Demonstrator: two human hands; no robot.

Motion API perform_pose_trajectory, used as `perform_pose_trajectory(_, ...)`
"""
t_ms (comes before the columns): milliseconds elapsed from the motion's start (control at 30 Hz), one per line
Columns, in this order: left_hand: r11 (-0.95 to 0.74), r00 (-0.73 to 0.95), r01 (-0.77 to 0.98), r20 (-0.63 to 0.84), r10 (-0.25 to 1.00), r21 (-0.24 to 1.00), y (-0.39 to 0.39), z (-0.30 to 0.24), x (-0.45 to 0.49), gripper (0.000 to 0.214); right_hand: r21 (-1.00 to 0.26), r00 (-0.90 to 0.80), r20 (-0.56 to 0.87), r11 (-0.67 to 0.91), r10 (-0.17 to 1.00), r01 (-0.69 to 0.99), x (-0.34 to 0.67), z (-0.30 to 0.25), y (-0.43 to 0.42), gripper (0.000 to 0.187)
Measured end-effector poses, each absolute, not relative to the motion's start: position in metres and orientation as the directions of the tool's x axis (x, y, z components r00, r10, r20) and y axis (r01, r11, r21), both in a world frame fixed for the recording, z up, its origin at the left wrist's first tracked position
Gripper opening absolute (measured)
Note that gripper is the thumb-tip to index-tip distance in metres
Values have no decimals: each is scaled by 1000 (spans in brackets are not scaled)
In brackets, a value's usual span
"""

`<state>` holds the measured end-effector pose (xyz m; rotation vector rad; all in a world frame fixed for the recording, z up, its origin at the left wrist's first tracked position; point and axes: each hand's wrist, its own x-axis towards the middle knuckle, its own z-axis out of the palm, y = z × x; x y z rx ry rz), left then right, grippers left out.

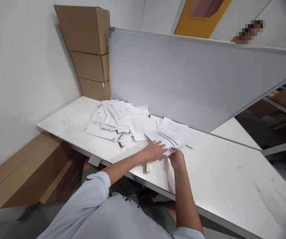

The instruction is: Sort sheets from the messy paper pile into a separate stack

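My left hand [154, 150] lies flat with its fingers spread on the lower edge of a white printed sheet [166, 139] marked with dark grey stripes. My right hand [177, 158] pinches the near corner of that sheet between thumb and fingers. Behind it, a second printed sheet [174, 127] overlaps it. To the left sits a loose, messy pile of white papers [118, 119], and a single sheet [74, 121] lies apart beyond it. A small white stapler [148, 167] rests just below my left wrist, near the table edge.
The white table [220, 172] runs along a whiteboard partition [178, 76] and a white wall. Stacked cardboard boxes [88, 49] stand in the far corner. Flat cardboard boxes [26, 169] lean below the table's left side. An orange door [200, 16] shows beyond the partition.
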<state>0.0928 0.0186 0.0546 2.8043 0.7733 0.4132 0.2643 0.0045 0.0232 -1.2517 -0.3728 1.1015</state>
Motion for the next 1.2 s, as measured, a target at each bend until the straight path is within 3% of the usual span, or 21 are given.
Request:
perform_pose_trajectory(100,-806,809,412,236,538,425,20,59,90,52,-939,584,-221,-9,781,-343,275,26,-12,32)
perform_pose_trajectory(233,-619,578,448,319,751,645,26,69,93,73,-991,673,1,91,740,-100,296,31,-46,33)
perform_pose_trajectory(300,-524,508,377,302,806,764,25,74,98,79,-990,711,94,143,697,-9,307,32,-66,35)
perform_pose_trajectory(433,-366,535,165,229,814,916,8,79,111,59,-981,821,154,184,551,60,324,26,-103,38)
perform_pose_trajectory(533,-322,525,133,209,825,937,-14,79,117,28,-963,867,217,246,449,114,332,20,-125,38)
perform_pose_trajectory(633,-329,515,146,212,830,933,-36,78,120,16,-954,889,224,277,400,115,338,13,-143,41)
perform_pose_trajectory(900,-283,453,95,211,866,955,-64,58,134,18,-987,865,136,144,483,74,334,-18,-163,50)
perform_pose_trajectory(1200,-330,396,-5,305,866,944,-64,68,142,8,-980,894,60,196,443,-32,318,6,-151,39)
